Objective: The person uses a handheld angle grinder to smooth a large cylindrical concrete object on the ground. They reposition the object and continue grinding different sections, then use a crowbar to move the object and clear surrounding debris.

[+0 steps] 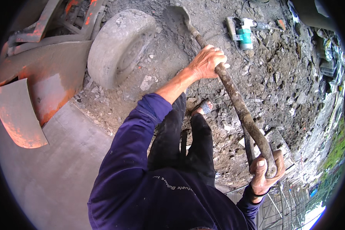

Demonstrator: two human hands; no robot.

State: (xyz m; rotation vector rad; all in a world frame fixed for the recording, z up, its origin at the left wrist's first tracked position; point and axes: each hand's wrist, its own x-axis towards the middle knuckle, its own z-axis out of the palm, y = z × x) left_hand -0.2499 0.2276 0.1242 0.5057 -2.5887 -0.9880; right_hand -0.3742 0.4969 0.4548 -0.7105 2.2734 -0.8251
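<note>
Both my hands grip one shovel with a dirt-caked, worn shaft (237, 96) that slants across in front of me. My left hand (210, 62) is wrapped round the shaft nearer the blade. At the shaft's near end, my right hand (265, 173) closes round the handle. The grey shovel blade (176, 18) is at the far end, low over the dusty ground; whether it touches cannot be told. A darker bar (248, 143) runs beside the shaft by my right hand, and its join is hidden.
A dust-covered tire (120, 48) lies left of the blade, beside orange-and-grey metal parts (53, 90). A green-and-white power tool (244, 34) with a cord rests on rubble to the right. My sandaled foot (204, 108) stands on broken ground. Wire mesh (281, 207) is at lower right.
</note>
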